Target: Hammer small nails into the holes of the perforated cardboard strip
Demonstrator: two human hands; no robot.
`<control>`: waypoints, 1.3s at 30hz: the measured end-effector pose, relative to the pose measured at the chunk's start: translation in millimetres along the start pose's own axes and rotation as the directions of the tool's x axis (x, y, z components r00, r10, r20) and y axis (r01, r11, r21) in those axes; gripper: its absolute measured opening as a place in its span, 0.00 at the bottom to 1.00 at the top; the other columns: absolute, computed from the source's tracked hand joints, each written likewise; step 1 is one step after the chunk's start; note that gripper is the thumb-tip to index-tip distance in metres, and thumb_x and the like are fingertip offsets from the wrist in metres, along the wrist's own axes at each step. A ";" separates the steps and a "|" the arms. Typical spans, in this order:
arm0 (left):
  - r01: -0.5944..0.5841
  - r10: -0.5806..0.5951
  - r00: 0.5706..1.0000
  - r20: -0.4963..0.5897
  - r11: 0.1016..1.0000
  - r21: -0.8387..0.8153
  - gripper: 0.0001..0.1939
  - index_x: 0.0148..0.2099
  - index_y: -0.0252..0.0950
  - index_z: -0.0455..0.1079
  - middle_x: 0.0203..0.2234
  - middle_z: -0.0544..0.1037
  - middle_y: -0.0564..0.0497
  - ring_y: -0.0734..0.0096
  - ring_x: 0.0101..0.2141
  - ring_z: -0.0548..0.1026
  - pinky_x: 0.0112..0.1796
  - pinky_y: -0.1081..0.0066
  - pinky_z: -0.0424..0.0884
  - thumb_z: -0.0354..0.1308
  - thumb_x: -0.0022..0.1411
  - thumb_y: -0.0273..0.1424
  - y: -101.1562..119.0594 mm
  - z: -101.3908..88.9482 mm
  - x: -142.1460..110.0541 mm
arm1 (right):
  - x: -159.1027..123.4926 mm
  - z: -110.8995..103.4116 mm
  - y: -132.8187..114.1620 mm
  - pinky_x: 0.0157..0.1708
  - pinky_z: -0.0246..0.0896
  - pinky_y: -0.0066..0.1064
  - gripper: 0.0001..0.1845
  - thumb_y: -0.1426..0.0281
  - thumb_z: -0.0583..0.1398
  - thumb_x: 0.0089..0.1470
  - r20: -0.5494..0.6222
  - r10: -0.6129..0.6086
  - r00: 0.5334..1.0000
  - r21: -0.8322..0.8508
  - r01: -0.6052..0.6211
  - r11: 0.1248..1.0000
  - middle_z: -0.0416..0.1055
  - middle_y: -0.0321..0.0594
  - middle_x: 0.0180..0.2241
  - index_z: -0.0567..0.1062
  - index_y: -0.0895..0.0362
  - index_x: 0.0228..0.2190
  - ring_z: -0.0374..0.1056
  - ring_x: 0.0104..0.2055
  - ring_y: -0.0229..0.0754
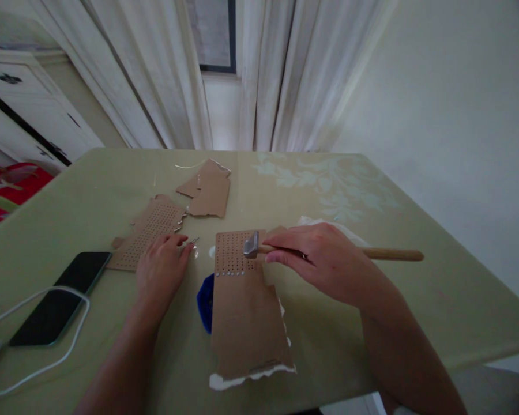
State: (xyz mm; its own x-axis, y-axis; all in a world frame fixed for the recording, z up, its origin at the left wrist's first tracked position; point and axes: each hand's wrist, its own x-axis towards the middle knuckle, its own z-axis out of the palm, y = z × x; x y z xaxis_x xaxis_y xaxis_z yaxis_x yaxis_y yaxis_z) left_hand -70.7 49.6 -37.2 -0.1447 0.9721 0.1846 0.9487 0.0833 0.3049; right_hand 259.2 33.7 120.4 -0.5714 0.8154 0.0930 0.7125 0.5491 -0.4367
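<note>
Right hand (324,251) grips wooden-handled hammer (251,246) near its head, over perforated cardboard (247,323) with 1 row of silver studs (229,274); left hand (162,262) pinches small metal pin (195,240) left of it.

no text can be read; no legible labels, brands, numbers or signs

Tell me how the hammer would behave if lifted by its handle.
The hammer would probably feel head-heavy, given the metal head on a slim wooden handle. The straight handle looks stiff, unlikely to bend. The blocky head should limit rolling.
</note>
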 end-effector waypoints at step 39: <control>-0.302 0.299 0.945 -0.134 0.630 -0.715 0.08 0.45 0.42 0.81 0.35 0.83 0.51 0.67 0.35 0.77 0.37 0.68 0.72 0.60 0.76 0.33 75.0 -36.1 -51.5 | -9.2 -7.4 -0.2 0.45 0.70 0.34 0.13 0.61 0.63 0.75 -0.043 -0.004 0.999 -0.035 0.003 0.999 0.87 0.42 0.42 0.88 0.48 0.52 0.82 0.44 0.48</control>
State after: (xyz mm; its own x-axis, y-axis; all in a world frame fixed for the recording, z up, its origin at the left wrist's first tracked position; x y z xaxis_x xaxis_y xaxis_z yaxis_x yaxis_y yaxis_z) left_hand -2.3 -2.1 9.9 0.1097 0.9138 0.3912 0.4406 -0.3975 0.8049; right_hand 267.3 27.5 126.3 -0.5563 0.8202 0.1333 0.7247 0.5574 -0.4052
